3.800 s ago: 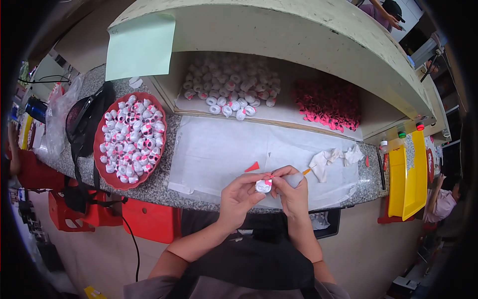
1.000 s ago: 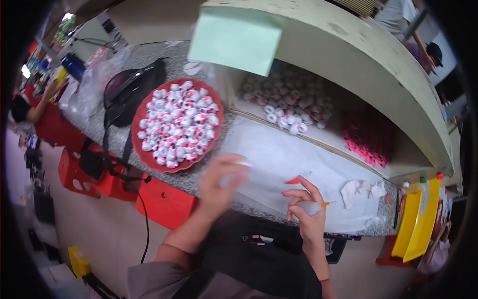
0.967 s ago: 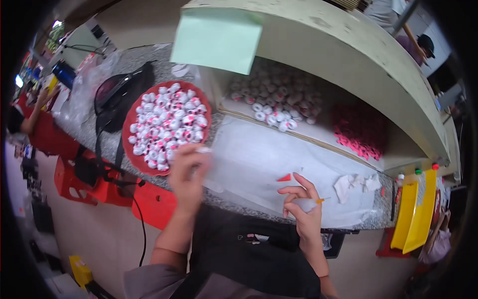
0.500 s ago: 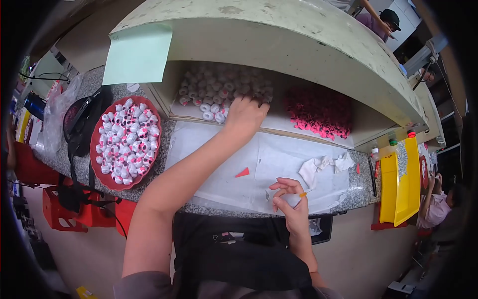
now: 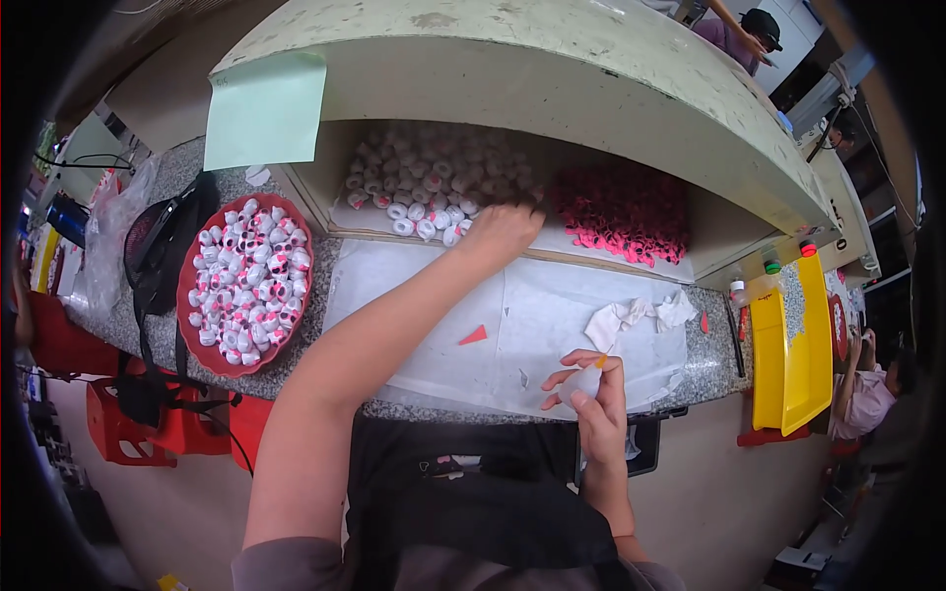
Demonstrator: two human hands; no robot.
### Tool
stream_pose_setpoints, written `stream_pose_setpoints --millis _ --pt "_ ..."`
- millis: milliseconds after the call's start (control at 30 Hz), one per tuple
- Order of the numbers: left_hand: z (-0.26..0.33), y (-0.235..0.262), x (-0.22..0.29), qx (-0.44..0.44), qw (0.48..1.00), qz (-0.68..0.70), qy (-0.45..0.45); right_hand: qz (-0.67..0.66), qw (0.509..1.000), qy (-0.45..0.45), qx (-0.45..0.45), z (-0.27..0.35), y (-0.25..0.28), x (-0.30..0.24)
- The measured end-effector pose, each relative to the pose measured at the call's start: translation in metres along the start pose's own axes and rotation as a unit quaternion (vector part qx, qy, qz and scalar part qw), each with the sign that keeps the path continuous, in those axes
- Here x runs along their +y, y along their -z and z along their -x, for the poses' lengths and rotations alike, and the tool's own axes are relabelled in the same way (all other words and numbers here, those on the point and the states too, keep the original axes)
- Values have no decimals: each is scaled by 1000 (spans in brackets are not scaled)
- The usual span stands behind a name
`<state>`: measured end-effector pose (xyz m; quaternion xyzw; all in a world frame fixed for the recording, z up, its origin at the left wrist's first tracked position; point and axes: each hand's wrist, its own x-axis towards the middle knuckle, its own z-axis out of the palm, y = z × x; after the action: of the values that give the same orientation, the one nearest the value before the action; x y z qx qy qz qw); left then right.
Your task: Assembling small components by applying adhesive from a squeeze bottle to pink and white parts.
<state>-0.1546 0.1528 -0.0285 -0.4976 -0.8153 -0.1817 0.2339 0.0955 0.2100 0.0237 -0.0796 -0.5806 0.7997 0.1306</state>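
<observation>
My left hand (image 5: 503, 225) reaches far forward into the open shelf compartment, fingers down at the edge of a pile of small white round pieces (image 5: 424, 182). Whether it grips one cannot be made out. My right hand (image 5: 591, 389) hovers near the counter's front edge, shut on a small white squeeze bottle with an orange tip (image 5: 588, 372). Between the hands lies a white sheet (image 5: 552, 315) with a small red triangular bit (image 5: 474, 336) on it.
A red bowl (image 5: 202, 345) of white and pink pieces sits at the left, beside a black bag (image 5: 163, 236). Pink pieces (image 5: 621, 212) are heaped in the compartment's right half. Crumpled tissue (image 5: 631, 315), a yellow tray (image 5: 788, 345) and a green note (image 5: 264, 110) are nearby. Another person (image 5: 867, 384) sits far right.
Earlier both hands held a white piece together. My left hand then swung to the red bowl and on into the shelf, and now rests at the white pile. The right hand stayed put.
</observation>
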Motion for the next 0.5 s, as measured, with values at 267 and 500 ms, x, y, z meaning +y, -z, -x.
stream_pose_setpoints --millis 267,500 --pt "37 95 42 -13 804 554 215 8 996 48 80 5 -5 -13" --pt "110 118 78 9 519 780 349 -110 978 125 123 -7 -17 -14"
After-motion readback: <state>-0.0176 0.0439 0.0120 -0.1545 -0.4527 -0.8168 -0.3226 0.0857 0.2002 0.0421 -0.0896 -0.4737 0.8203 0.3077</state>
